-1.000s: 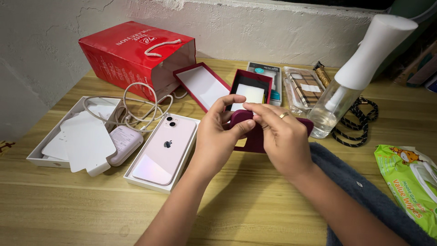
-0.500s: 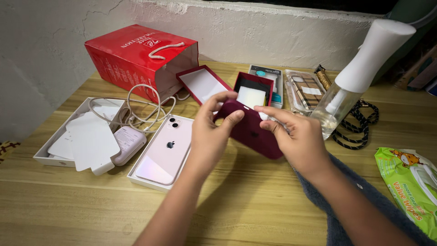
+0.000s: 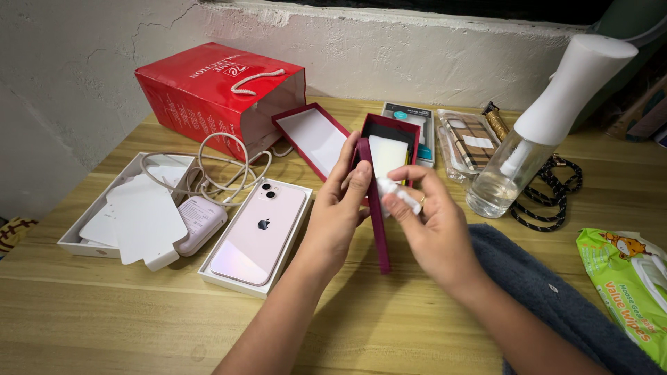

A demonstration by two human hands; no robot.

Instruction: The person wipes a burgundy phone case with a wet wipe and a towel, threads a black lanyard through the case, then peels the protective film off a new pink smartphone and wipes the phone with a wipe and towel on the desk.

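My left hand (image 3: 335,208) holds a dark red phone case (image 3: 377,221) upright on its edge above the wooden table (image 3: 104,319). My right hand (image 3: 431,222) pinches a small crumpled white piece (image 3: 397,192) against the case's inner side. A pink phone (image 3: 258,232) lies face down in its white box tray, just left of my left hand. Behind the case stand an open dark red box (image 3: 389,142) and its lid (image 3: 310,137).
A red gift bag (image 3: 215,87) lies at the back left, with a white cable (image 3: 222,167), a charger (image 3: 200,222) and a white box with cards (image 3: 125,212). A spray bottle (image 3: 535,132), packaged cases (image 3: 472,139), a black cord (image 3: 556,191), a wet-wipes pack (image 3: 625,285) and a grey cloth (image 3: 549,298) are to the right.
The case has turned from lying flat between my hands to standing on edge. My right hand has shifted from gripping its end to pinching a white piece at its inner side.
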